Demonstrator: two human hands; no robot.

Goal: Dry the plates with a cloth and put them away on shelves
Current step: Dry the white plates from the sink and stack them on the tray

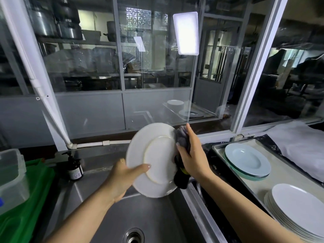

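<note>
A white plate (156,155) is held tilted on edge above the steel sink (105,216), its underside facing me. My left hand (122,178) grips its lower left rim, thumb lying across the back. My right hand (191,153) holds a dark grey cloth (182,137) against the plate's right rim. The cloth hangs down dark behind the plate's right edge. The plate's front face is hidden.
A metal tray (219,149) at the right holds a stack of pale blue plates (247,160) and a stack of white plates (298,207). A brown pump bottle (75,167) stands left of the sink, beside a green bag (26,199) and a clear tub (10,172). Glass partitions stand behind.
</note>
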